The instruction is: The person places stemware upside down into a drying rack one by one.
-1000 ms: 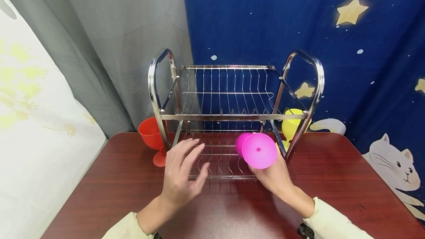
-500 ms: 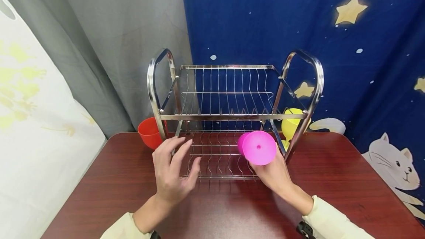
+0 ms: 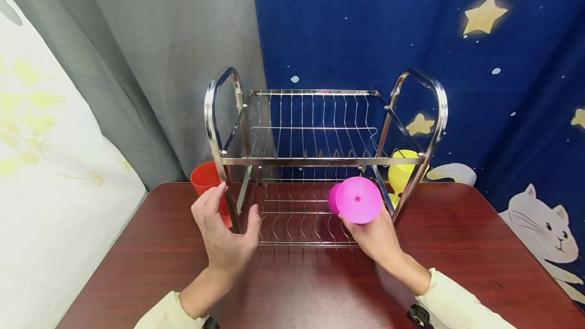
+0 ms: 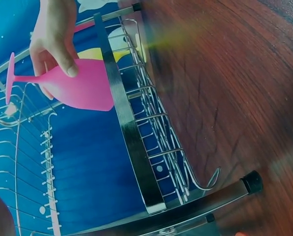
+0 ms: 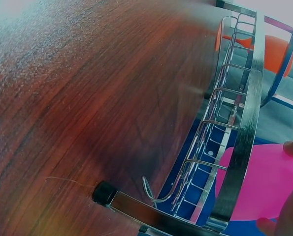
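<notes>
Pink goblet held mouth down at the lower tier

Blue curtain (image 3: 320, 14) at 12 o'clock, just beyond the desk (image 3: 297, 293); little depth that way. Working room lies at 6 o'clock, over the desk top; near edge out of view.

Rack (image 3: 211, 116): metal, two tiers. The upper tier (image 3: 320, 161) limits any straight lift. Lower tier (image 3: 306, 243) shows bare wires from the goblet toward 9 o'clock.

Left grip (image 3: 226, 237) wide, thumb well apart from the fingers, holding nothing; at the rack's 8 o'clock, near its left leg (image 3: 221, 169). Cannot tell whether they touch. Possibly there to steady the frame.

Right grip (image 3: 375, 237) holding the pink goblet (image 3: 358, 209) by its bowl, at 4 to 5 o'clock on the rack. Mouth sits behind a flat rail (image 5: 251, 98); contact with the wires cannot be told. Step in hand, by my reading: placing it. Next move would call for seating the rim, then releasing without clipping the rail.

Red goblet (image 3: 205, 174) at 8 to 9 o'clock, partly behind the left grip; yellow goblet (image 3: 399, 179) at 3.
</notes>
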A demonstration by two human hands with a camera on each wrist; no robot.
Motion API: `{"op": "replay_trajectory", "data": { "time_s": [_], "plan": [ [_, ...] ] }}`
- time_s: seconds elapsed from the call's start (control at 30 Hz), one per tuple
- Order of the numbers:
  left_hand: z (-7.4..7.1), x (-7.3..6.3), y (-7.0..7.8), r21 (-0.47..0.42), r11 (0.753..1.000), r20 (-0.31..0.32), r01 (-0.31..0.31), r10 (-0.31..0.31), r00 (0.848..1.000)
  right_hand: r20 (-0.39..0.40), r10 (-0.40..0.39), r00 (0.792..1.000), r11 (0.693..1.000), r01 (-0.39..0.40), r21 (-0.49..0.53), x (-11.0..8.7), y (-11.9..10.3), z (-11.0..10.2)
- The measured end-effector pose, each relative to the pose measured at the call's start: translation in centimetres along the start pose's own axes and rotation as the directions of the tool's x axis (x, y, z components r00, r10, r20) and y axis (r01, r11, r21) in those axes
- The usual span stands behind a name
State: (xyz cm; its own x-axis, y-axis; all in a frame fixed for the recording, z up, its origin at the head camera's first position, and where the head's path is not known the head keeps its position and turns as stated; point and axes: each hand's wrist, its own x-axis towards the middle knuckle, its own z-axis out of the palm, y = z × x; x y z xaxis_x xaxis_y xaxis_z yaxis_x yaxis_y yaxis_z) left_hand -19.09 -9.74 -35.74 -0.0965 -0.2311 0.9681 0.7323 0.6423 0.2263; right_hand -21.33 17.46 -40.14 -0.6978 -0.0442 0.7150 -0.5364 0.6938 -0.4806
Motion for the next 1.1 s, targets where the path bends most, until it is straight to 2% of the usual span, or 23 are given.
{"op": "replay_trajectory", "data": {
  "time_s": [0.13, 0.27, 0.43, 0.53, 0.67, 0.77, 0.83, 1.1],
  "plan": [
    [-0.3, -0.2, -0.4, -0.015, 0.993, 0.038, 0.114, -0.113, 0.993, 0.003, 0.016, 1.000, 1.000, -0.016, 0.008, 0.2, -0.1, 0.2],
    [-0.8, -0.5, -0.7, -0.016, 0.971, 0.105, 0.238, -0.235, 0.966, 0.011, 0.046, 0.999, 0.999, -0.046, 0.000, 0.3, -0.1, 0.4],
    [-0.9, -0.6, -1.3, -0.008, 0.945, 0.129, 0.328, -0.325, 0.937, 0.033, 0.094, 0.995, 0.996, -0.093, -0.009, 0.4, -0.2, 0.4],
    [-0.9, -0.6, -1.4, -0.002, 0.919, 0.141, 0.394, -0.390, 0.910, 0.046, 0.121, 0.992, 0.993, -0.120, -0.016, 0.5, -0.2, 0.4],
    [-0.9, -0.5, -1.3, 0.012, 0.874, 0.169, 0.485, -0.480, 0.861, 0.070, 0.173, 0.982, 0.985, -0.172, -0.018, 0.6, -0.1, 0.4],
    [-0.8, -0.4, -1.3, 0.023, 0.856, 0.175, 0.516, -0.511, 0.841, 0.092, 0.220, 0.971, 0.975, -0.220, -0.014, 0.7, 0.0, 0.6],
    [-0.8, -0.4, -1.3, 0.028, 0.854, 0.173, 0.520, -0.517, 0.839, 0.103, 0.244, 0.964, 0.970, -0.244, -0.014, 0.9, 0.0, 0.6],
    [-0.8, -0.5, -1.3, 0.041, 0.858, 0.151, 0.511, -0.511, 0.846, 0.121, 0.315, 0.941, 0.949, -0.314, -0.030, 1.5, 0.2, 0.9]
  ]
}}
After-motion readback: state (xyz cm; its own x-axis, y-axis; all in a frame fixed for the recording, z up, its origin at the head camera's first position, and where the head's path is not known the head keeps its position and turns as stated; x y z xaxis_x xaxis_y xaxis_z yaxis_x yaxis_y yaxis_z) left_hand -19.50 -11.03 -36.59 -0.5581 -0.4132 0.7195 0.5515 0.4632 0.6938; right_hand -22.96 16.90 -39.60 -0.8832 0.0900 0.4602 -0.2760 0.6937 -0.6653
